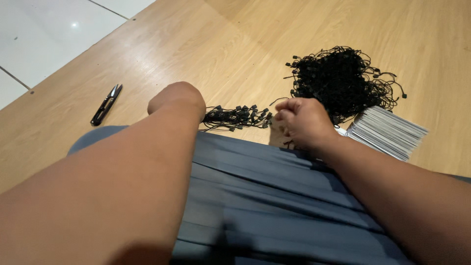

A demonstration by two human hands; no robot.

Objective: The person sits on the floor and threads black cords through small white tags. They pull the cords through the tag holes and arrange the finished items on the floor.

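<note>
My left hand (177, 97) is curled away from the camera at the edge of a wooden table; only its back shows, beside a small bunch of black hang-tag strings (235, 118) lying to its right. My right hand (303, 122) is closed in a fist, with thin black string ends showing just below it. A big tangled heap of black strings (343, 81) lies just beyond the right hand. A stack of white cards (387, 132) sits to the right of that hand.
Small black thread snips (106, 105) lie on the wooden table (221, 44) to the left. Grey-blue pleated fabric (255, 196) covers my lap below. White floor tiles (44, 29) show beyond the table's left edge.
</note>
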